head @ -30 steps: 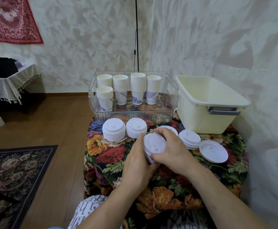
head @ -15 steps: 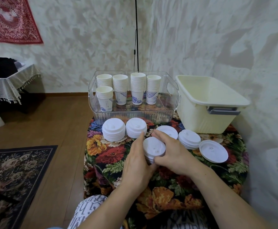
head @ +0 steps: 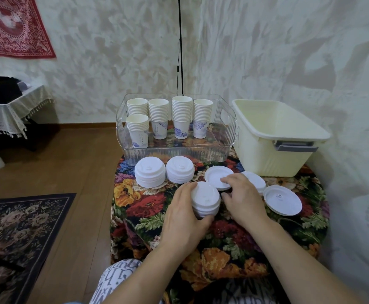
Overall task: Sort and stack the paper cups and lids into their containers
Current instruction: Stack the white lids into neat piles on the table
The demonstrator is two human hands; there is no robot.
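My left hand [head: 182, 218] grips a short stack of white lids [head: 205, 199] from its left side, just above the flowered tablecloth. My right hand [head: 244, 197] is off that stack; its fingertips lie on an upturned white lid [head: 215, 175] behind it, thumb near the lid's front rim. Two taller lid stacks [head: 150, 172] [head: 179, 170] stand further left. Another lid stack [head: 257, 183] is partly hidden behind my right hand, and a single upturned lid [head: 282, 200] lies at the right. Several paper cup stacks [head: 159, 115] stand in the clear bin [head: 179, 153].
A cream plastic tub [head: 273, 159] stands empty at the back right, against the wall. The round table [head: 133, 196] is small and drops off to wooden floor on the left. A black cable [head: 180, 51] hangs behind the clear bin.
My right hand let go of the held lid stack and moved right onto the upturned lid. My left hand keeps the stack, now slightly lower and more upright.
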